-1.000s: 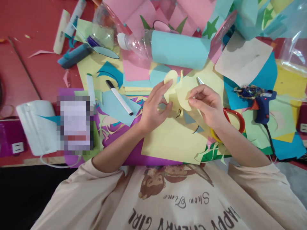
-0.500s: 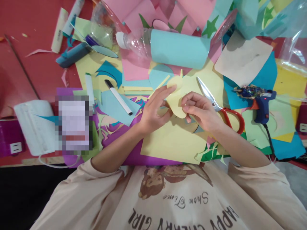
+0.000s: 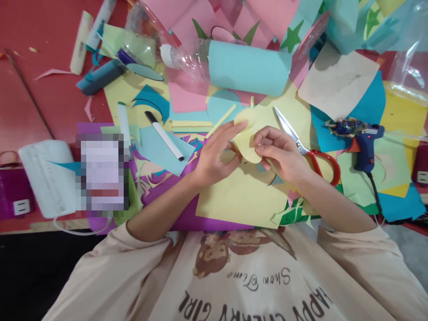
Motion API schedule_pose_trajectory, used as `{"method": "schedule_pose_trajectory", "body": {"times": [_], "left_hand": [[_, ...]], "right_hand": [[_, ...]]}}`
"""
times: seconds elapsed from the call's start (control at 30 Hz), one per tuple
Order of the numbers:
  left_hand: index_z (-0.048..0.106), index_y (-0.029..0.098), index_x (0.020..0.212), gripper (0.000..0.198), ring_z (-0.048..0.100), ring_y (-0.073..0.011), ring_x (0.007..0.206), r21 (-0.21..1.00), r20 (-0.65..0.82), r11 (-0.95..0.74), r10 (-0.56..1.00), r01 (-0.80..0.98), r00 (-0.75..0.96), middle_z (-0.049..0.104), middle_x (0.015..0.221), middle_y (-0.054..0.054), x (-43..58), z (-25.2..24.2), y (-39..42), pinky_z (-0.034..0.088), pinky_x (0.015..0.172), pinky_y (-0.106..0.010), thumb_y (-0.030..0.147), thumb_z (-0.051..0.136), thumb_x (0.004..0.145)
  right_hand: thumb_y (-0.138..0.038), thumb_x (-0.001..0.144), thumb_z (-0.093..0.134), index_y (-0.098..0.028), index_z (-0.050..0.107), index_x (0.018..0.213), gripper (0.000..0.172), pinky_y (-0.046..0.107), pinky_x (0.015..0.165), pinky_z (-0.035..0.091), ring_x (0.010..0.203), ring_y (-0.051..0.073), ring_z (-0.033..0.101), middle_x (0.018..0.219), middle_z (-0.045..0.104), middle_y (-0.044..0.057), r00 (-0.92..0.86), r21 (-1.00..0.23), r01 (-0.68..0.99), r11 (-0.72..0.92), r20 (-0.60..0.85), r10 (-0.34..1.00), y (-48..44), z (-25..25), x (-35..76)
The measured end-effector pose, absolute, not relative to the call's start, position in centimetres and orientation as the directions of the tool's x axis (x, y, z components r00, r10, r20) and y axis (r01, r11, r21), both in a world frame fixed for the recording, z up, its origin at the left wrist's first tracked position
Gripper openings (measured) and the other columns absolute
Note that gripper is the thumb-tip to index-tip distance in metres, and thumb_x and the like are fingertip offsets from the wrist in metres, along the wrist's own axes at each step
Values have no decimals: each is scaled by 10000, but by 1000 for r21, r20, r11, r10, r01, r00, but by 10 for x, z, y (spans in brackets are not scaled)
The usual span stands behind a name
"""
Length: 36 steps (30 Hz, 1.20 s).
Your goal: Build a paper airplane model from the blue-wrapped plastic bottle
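Between my hands is a pale yellow paper cutout point(image 3: 247, 145) with rounded edges, raised above the sheets on the table. My left hand point(image 3: 217, 156) grips its left side, fingers over the top and thumb below. At its right edge, my right hand point(image 3: 279, 154) pinches the paper with thumb and fingertips. Below them lies a larger yellow sheet point(image 3: 240, 200). Red-handled scissors point(image 3: 302, 147) rest with open blades just right of my right hand. A black-capped white marker point(image 3: 165, 136) lies left of my left hand.
A clear bottle wrapped in light blue paper point(image 3: 249, 67) lies across the back. On the right is a blue glue gun point(image 3: 364, 147) with its cord. At left are a white face mask point(image 3: 48, 178) and a blurred-out phone point(image 3: 103, 174). Paper scraps point(image 3: 155, 176) are scattered about.
The yellow cutout has turned slightly in my fingers and its lower edge has shifted a little to the right. Both hands keep their hold.
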<state>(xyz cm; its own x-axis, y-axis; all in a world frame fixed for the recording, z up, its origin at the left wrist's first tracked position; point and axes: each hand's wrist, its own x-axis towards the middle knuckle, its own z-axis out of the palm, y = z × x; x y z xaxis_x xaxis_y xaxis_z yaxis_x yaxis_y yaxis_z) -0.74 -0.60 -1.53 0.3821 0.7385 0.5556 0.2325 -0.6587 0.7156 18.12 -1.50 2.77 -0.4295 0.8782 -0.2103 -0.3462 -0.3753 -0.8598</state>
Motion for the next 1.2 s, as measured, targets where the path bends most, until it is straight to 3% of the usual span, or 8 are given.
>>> {"method": "schedule_pose_trajectory", "body": {"times": [0.4, 0.7, 1.2], "left_hand": [[373, 305, 1452, 572, 599, -207, 1165, 722, 556, -654, 742, 226, 373, 576, 1318, -75, -7, -17, -6, 617, 738, -223, 360, 568, 917], [370, 298, 1459, 596, 599, -198, 1166, 702, 579, -677, 724, 221, 375, 589, 1301, -80, -7, -15, -6, 610, 662, -175, 284, 571, 898], [336, 295, 1471, 567, 611, -195, 1148, 696, 562, -674, 726, 248, 397, 555, 1340, -92, -7, -14, -6, 609, 695, -179, 351, 531, 941]], "right_hand": [[-118, 845, 607, -177, 624, 822, 66, 121, 403, 368, 475, 22, 427, 633, 528, -67, -437, -850, -359, -385, -211, 874, -15, 28, 183], [-140, 825, 624, -174, 621, 811, 37, 124, 391, 360, 463, 22, 411, 620, 513, -72, -433, -842, -349, -412, -245, 868, -14, 29, 180], [-158, 785, 660, -159, 632, 771, 31, 125, 371, 342, 469, 21, 391, 637, 504, -65, -416, -803, -374, -465, -303, 857, -12, 34, 181]]}}
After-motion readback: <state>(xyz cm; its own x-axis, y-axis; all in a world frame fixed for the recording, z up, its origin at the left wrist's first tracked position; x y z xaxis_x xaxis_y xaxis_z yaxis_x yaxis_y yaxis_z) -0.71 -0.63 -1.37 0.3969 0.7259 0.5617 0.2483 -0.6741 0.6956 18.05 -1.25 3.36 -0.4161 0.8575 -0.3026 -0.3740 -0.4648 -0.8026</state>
